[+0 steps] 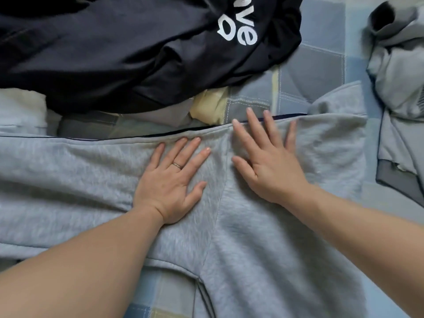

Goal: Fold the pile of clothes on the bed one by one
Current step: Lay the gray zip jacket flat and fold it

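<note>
Left hand [174, 180] is lying flat on the grey fleece garment [68, 180], palm down, fingers straight and spread wide, gripping nothing; a ring [177, 165] is showing on one finger. Right hand [268, 161] is pressing down just beside it in the same way, flat and fanned out, its fingertips reaching the garment's far edge, where a thin dark trim is running along. A stitched seam is passing between the two hands. The grey garment is lying spread across the checked blue bed sheet [321, 72], directly under both bare forearms. Beyond its far edge a dark navy garment with white letters [114, 53] is sitting in a heap, with a pale yellow cloth [208, 106] peeking out beneath it. Another grey garment [394, 76] is lying crumpled at the right, apart from the hands.
</note>
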`<state>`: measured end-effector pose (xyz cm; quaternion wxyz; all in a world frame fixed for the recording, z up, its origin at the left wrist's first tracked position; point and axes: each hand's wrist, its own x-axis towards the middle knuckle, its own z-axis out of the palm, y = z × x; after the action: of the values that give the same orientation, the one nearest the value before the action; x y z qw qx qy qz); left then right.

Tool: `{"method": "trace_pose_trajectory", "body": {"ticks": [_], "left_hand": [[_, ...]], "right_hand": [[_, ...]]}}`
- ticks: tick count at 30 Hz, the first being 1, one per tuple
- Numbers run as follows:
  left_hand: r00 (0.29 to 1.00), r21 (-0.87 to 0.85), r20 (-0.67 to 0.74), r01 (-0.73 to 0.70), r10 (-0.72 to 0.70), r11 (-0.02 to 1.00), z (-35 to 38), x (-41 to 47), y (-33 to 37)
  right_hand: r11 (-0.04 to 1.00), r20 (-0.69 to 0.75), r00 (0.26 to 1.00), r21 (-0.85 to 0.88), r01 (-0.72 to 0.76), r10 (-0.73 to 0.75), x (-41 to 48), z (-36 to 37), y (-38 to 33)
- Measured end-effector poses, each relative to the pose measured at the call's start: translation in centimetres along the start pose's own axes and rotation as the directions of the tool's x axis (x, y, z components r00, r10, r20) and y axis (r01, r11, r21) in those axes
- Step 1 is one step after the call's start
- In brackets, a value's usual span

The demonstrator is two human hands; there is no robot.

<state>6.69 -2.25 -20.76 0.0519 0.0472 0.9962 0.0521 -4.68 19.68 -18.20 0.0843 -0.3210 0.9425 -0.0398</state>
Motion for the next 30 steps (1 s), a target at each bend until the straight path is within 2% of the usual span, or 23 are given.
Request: {"method": "trace_pose_trajectory", "body": {"ticks": [2, 4, 7, 9, 11, 12, 15, 17, 20, 21, 23, 25, 27, 30], "left_hand": [[1.0, 0.016, -0.018, -0.004, 0.005, 1.0, 0.1, 0.1, 0.2], [0.999, 0.029, -0.04, -0.002, 0.003, 1.0, 0.2, 0.2, 0.4], [0.999, 0.039, -0.043, 0.006, -0.005, 0.999, 0.2, 0.3, 0.3], [0.999, 0.036, -0.031, 0.01, -0.009, 0.999, 0.2, 0.4, 0.4], [1.0, 0.046, -0.016, 0.025, -0.024, 0.999, 0.2, 0.3, 0.5], [1.0, 0.043, -0.009, 0.03, -0.03, 0.999, 0.2, 0.3, 0.5], [0.999, 0.043, 0.023, 0.037, -0.038, 0.998, -0.1, 0.3, 0.5], [0.999, 0.05, 0.027, 0.043, -0.044, 0.998, -0.2, 0.3, 0.8], [0.971, -0.095, -0.121, 0.197, -0.208, 0.976, -1.5, 1.1, 3.3], [0.945, -0.158, -0.197, 0.234, -0.263, 0.959, -2.1, 2.1, 5.1], [0.924, -0.222, -0.279, 0.201, -0.26, 0.954, -3.0, 4.8, 9.7], [0.964, -0.201, -0.168, 0.172, -0.207, 0.964, -3.0, 7.1, 14.1], [0.97, -0.088, -0.008, 0.243, -0.244, 0.966, -1.1, 8.1, 16.1], [0.955, -0.004, -0.022, 0.296, -0.296, 0.955, 0.9, 8.0, 15.6]], "right_hand": [[0.984, 0.052, 0.986, -0.072, 0.163, -0.16, -3.2, 0.3, 2.1], [0.975, 0.102, 0.981, -0.137, 0.176, -0.163, -4.7, 0.2, 5.9], [0.976, 0.067, 0.996, -0.213, -0.037, 0.052, -3.1, -0.4, 11.6], [0.96, 0.057, 0.969, -0.163, -0.228, 0.24, -1.7, -1.2, 13.9], [0.948, 0.055, 0.95, -0.113, -0.299, 0.306, -0.9, -1.8, 13.6], [0.956, 0.036, 0.958, -0.097, -0.278, 0.283, -1.0, -2.2, 12.6], [0.991, -0.04, 0.996, -0.096, -0.089, 0.085, -3.5, -2.4, 9.0], [0.981, -0.017, 0.993, -0.156, -0.117, 0.116, -6.1, -0.4, 9.1], [0.947, -0.023, 0.954, -0.118, -0.299, 0.298, -7.8, 2.0, 10.7], [0.948, -0.018, 0.953, -0.101, -0.302, 0.302, -7.8, 2.2, 10.8], [0.96, -0.031, 0.963, -0.081, -0.268, 0.267, -7.5, 2.1, 10.6], [0.965, -0.053, 0.966, -0.055, -0.256, 0.254, -7.4, 2.0, 10.6], [0.963, -0.045, 0.964, -0.041, -0.265, 0.263, -7.6, 1.9, 10.6], [0.981, -0.047, 0.981, -0.035, -0.188, 0.187, -7.1, 1.9, 11.3]]}}
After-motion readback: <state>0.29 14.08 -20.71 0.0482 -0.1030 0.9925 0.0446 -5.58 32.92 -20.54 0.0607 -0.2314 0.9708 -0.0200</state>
